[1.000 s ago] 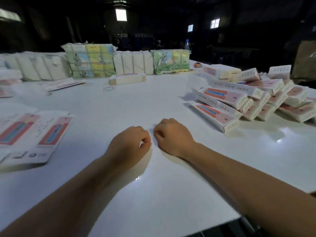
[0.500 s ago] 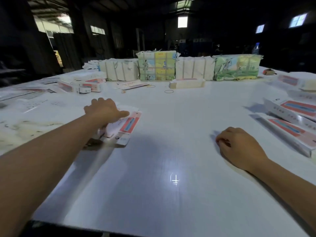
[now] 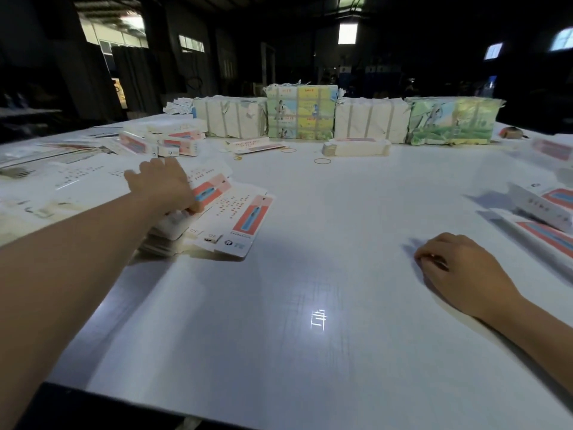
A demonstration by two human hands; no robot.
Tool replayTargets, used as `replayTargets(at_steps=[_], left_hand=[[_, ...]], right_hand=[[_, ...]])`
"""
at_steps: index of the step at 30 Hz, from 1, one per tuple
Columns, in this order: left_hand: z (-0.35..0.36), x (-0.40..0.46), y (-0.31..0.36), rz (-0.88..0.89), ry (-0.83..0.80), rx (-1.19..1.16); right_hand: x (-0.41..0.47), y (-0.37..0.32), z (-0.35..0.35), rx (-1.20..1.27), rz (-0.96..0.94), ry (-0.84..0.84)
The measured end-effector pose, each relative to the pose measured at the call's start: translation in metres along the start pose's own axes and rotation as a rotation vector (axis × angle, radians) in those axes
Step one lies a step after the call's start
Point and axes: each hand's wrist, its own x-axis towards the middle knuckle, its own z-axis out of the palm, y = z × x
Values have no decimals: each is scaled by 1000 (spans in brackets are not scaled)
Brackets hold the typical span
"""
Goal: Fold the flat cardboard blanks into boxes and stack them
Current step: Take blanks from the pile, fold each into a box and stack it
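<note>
We see our left hand [image 3: 162,184] stretched out over the pile of flat blanks [image 3: 217,218], fingers spread across the top sheets and the thumb tucked at the near edge of one blank [image 3: 208,191]; the hand is blurred, so it seems to pinch that sheet, though we cannot be sure how firmly. The pile lies fanned under and just to the right of this hand, white card with red and blue panels, its lower corner hanging toward us on the white desk [image 3: 294,305]. Beyond the left hand, farther from us, sit a few folded boxes [image 3: 167,141] in a loose cluster. Our right hand [image 3: 459,274] rests on the desk well apart from the left, knuckles up, fingers curled under and holding nothing. Just to the right of it and beyond it lie more folded boxes [image 3: 545,209], leaning on one another at the desk's edge. Far ahead of both hands a row of wrapped bundles [image 3: 341,119] stands along the back of the desk, some plain white, some printed in green and yellow. In front of that row lies a small banded stack of blanks [image 3: 356,147], with a rubber band [image 3: 322,161] loose on the desk beside it.
</note>
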Motion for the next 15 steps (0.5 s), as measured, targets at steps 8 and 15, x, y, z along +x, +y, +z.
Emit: replayTargets(at_steps=[8,15], left_hand=[[-59,-42,67,356,-202,-665],[-38,-123,126,688,-733,-945]], right_hand=[[2,0,3,5,29,-18],[5,12,-20,1338,567,138]])
